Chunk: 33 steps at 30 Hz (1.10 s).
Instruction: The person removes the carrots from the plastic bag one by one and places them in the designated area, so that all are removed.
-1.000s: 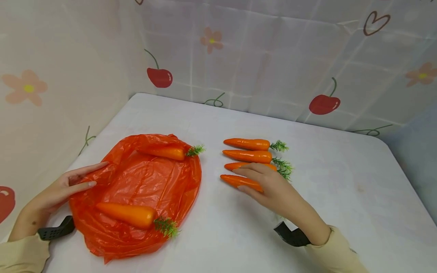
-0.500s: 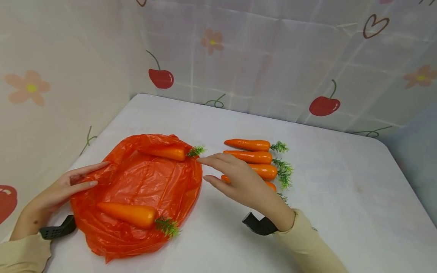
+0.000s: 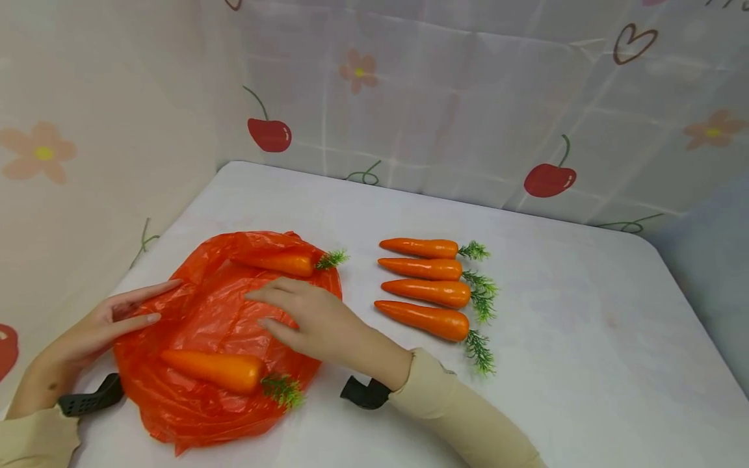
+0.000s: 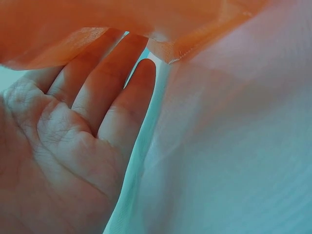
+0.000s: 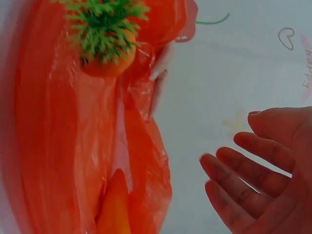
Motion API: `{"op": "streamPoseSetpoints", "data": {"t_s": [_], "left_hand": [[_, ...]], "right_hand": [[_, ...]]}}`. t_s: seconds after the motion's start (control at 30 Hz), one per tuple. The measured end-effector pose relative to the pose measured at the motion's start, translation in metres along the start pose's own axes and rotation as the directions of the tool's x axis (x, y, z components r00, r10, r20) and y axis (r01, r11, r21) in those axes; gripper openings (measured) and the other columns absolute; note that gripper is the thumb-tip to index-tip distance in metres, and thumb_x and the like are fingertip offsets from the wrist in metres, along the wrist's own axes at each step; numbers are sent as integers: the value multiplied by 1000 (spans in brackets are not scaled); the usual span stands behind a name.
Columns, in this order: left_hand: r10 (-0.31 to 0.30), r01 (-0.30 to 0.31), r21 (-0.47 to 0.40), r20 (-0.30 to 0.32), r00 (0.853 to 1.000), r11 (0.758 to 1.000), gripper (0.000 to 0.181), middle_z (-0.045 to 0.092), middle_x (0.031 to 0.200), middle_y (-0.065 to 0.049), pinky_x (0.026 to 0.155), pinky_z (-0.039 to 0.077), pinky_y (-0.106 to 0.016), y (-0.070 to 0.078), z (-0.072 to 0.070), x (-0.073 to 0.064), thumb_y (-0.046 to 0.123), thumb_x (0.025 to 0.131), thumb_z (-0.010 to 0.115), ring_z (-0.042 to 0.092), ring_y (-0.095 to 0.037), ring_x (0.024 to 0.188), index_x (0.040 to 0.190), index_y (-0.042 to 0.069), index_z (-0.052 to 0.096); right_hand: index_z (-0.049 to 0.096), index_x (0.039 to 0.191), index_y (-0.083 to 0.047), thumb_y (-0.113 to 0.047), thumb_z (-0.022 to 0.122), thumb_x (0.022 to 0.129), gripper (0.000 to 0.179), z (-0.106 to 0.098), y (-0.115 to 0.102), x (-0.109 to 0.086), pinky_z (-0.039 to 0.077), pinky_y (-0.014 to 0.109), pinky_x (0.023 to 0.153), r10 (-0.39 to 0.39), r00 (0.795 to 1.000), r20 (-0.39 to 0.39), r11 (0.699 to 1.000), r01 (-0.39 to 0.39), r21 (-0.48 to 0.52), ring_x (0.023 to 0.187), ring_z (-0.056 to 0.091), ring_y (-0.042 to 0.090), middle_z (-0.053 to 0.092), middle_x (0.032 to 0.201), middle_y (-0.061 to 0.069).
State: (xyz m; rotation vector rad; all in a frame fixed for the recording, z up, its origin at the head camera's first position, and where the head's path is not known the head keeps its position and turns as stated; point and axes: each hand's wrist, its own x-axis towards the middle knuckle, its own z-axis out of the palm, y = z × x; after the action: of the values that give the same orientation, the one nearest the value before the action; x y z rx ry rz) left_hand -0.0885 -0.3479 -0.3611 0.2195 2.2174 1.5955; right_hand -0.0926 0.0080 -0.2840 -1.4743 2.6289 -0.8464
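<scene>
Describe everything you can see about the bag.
The bag is thin, glossy, orange-red and slightly see-through, like plastic. It lies wrinkled on the left of the table, mouth open upward. Two carrots rest inside, green tops reaching its right edge. The left grip touches its left edge; the right grip hangs over its middle.

My right hand [image 3: 313, 318] sweeps left! A second back it was at the row right of the bag [image 3: 175, 422], over the front carrot [image 3: 422, 320]; half a second back it was just by the bag's right edge; now it's over the bag, seen between the two inside, hiding some of the middle and right edge. Out come the row's covered parts: the front carrot, its greens [image 3: 480, 351] and the third carrot [image 3: 427, 292], all in plain sight right of the bag. My sleeve [image 3: 450, 403] follows, its cuff now closer to the bag's right side, the black mount [image 3: 365, 392] nearer too.
</scene>
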Motion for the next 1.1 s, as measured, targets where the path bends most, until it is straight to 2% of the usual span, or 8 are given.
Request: {"op": "streamPoseSetpoints", "data": {"t_s": [0.2, 0.33, 0.57, 0.77, 0.9, 1.1], "left_hand": [[43, -43, 6, -2, 999, 999, 48, 43, 128, 20, 80, 47, -22, 0, 0, -1, 4, 93, 41, 46, 3, 108, 139, 8, 29], [33, -33, 4, -4, 999, 999, 48, 43, 129, 20, 80, 46, -21, 0, 0, -1, 5, 93, 41, 46, 3, 108, 139, 9, 29], [76, -76, 26, 2, 997, 997, 48, 41, 131, 18, 82, 44, -18, -1, 0, 0, 2, 92, 41, 43, 4, 111, 138, 6, 29], [60, -60, 38, -7, 998, 997, 48, 41, 131, 19, 81, 44, -17, 0, 0, 0, 3, 92, 42, 42, 6, 111, 138, 8, 30], [44, -44, 38, -15, 999, 998, 48, 41, 130, 20, 81, 43, -16, 0, 2, 0, 5, 92, 43, 42, 7, 111, 138, 9, 30], [40, -39, 37, -17, 999, 999, 48, 39, 132, 20, 81, 43, -16, -1, 2, 0, 5, 92, 43, 40, 8, 112, 138, 9, 30]], "right_hand": [[45, 130, -22, -34, 48, 90, 42, 28, -14, 17, 37, 12, 88, 45, 988, 148, 998, -50, 28, 108, 44, -1, 48, 122, -10], [41, 132, -25, -39, 49, 89, 46, 40, -18, 22, 36, 14, 90, 75, 974, 213, 996, -84, 36, 112, 41, -2, 45, 125, -13], [36, 135, -23, -41, 49, 88, 52, 58, -17, 24, 32, 15, 95, 81, 955, 286, 994, -99, 49, 119, 36, -2, 41, 131, -14], [37, 135, -23, -40, 52, 86, 54, 71, -15, 23, 33, 13, 93, 75, 938, 339, 995, -91, 31, 115, 39, -4, 44, 128, -15], [37, 135, -23, -41, 56, 83, 58, 75, -15, 20, 34, 13, 93, 68, 927, 369, 998, -65, -20, 114, 40, -3, 44, 127, -13], [27, 139, -26, -43, 58, 82, 67, 76, -13, 14, 31, 18, 97, 74, 902, 426, 997, -53, -62, 120, 34, 0, 37, 133, -14]]}}
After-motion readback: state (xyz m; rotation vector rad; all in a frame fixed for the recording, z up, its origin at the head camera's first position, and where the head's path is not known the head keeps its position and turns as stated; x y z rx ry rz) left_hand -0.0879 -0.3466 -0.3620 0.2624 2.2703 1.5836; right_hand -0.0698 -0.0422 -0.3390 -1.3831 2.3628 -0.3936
